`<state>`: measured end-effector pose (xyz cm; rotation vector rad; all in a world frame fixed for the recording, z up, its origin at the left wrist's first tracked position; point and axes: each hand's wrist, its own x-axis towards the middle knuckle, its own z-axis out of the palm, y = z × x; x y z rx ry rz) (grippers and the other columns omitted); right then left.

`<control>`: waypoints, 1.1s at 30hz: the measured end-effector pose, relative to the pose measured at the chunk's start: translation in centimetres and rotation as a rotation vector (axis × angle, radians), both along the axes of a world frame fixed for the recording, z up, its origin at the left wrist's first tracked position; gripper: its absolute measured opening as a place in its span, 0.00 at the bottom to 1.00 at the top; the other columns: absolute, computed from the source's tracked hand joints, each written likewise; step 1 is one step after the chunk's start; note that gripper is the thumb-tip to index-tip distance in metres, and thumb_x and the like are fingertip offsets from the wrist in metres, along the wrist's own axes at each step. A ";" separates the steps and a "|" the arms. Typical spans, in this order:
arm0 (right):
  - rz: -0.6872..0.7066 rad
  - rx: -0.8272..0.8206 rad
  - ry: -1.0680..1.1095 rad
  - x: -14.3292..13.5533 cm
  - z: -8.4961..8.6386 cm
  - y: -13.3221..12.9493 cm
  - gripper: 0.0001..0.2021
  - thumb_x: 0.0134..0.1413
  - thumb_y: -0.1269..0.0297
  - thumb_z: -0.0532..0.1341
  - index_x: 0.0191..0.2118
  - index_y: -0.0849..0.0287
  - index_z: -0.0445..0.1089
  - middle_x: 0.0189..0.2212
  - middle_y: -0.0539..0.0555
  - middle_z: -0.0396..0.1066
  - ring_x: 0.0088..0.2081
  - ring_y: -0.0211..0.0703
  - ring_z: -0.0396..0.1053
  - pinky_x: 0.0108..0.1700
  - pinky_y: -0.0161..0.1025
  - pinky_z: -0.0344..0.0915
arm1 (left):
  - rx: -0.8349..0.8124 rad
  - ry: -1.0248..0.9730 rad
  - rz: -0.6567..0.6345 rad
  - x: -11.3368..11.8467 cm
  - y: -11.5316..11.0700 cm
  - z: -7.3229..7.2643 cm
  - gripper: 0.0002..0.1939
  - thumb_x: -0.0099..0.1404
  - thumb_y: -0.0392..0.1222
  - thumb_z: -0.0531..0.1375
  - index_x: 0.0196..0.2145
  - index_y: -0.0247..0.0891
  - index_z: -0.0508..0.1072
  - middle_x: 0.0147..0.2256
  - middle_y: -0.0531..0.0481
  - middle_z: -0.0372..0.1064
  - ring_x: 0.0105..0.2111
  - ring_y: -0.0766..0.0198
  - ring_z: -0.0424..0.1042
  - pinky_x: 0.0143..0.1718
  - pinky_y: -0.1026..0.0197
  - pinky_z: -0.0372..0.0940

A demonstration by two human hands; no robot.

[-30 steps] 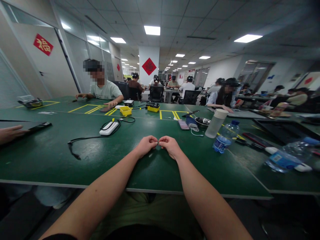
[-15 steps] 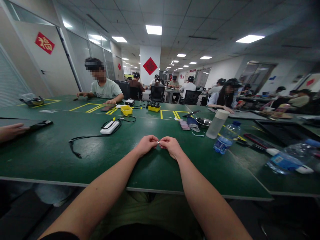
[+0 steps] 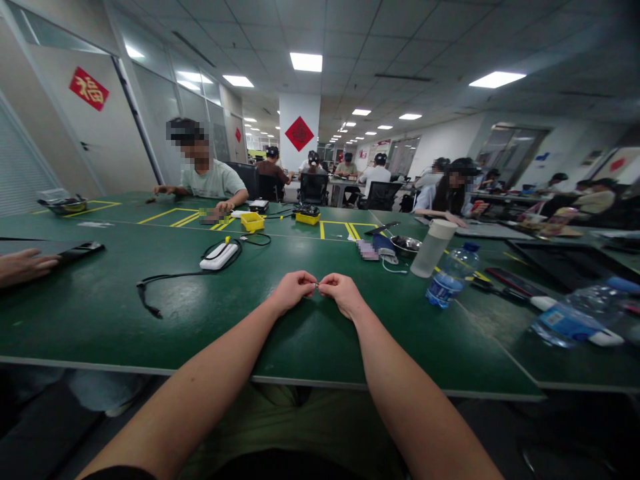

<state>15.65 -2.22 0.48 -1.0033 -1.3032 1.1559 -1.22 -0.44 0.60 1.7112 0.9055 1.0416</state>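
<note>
A: Quick q, how're the arms set?
B: Both bare, coming up from the bottom of the frame & angling in. L forearm [image 3: 215, 360] runs up from lower L, R forearm [image 3: 400, 367] from lower R. L hand [image 3: 293, 293] & R hand [image 3: 341, 295] meet approx. mid-frame, just below ctr, low over the table [image 3: 125, 337].
A: Wrists?
B: Slightly bent, backs of hands mostly up, fingers curled toward each other.
A: Materials?
B: Tabletop's smooth dk green w/ a soft sheen, pale edge strip along the front. Ctr-L: white power bank [image 3: 219, 257], rounded box shape, w/ a thin blk cable [image 3: 150, 303] trailing lower L. Ctr-R: frosted cylindrical bottle [image 3: 433, 250], next to a clear plastic water bottle [image 3: 447, 280] w/ blue cap & label. Shiny round metal bowl [image 3: 406, 245] just L of the frosted one. Upper mid: small yellow tray [image 3: 253, 222], boxy.
A: And the fingers?
B: Both hands closed in a pinch, thumb vs. index, tips nearly touching.
A: On what?
B: Tiny piece [image 3: 317, 285], betw. the two sets of fingertips, mid-frame. Has a light glint; too small & mostly covered, so can't tell exact shape or mat'l.
A: Other fingers?
B: Folded in behind the pinch on each side, partly hidden, so can't tell exactly how tight.
</note>
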 end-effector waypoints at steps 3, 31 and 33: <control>-0.003 0.014 -0.028 0.0 -0.1 0.1 0.09 0.33 0.66 0.67 0.26 0.63 0.70 0.20 0.49 0.69 0.23 0.34 0.63 0.28 0.34 0.60 | 0.023 0.026 0.002 0.0 0.1 -0.2 0.09 0.55 0.39 0.61 0.34 0.34 0.72 0.23 0.52 0.70 0.23 0.67 0.69 0.27 0.65 0.64; 0.021 -0.092 -0.034 0.0 -0.5 0.4 0.10 0.36 0.66 0.68 0.29 0.64 0.71 0.21 0.53 0.72 0.23 0.36 0.69 0.27 0.33 0.67 | 0.012 0.069 0.055 0.0 0.6 -0.4 0.12 0.53 0.37 0.62 0.37 0.33 0.73 0.27 0.50 0.73 0.26 0.67 0.70 0.30 0.65 0.65; 0.021 -0.088 -0.048 -0.1 -0.4 0.3 0.10 0.36 0.67 0.67 0.29 0.64 0.72 0.21 0.53 0.72 0.23 0.36 0.69 0.28 0.34 0.67 | 0.006 0.098 0.061 -0.1 0.4 -0.2 0.11 0.53 0.38 0.61 0.37 0.33 0.74 0.26 0.50 0.72 0.26 0.67 0.70 0.29 0.66 0.64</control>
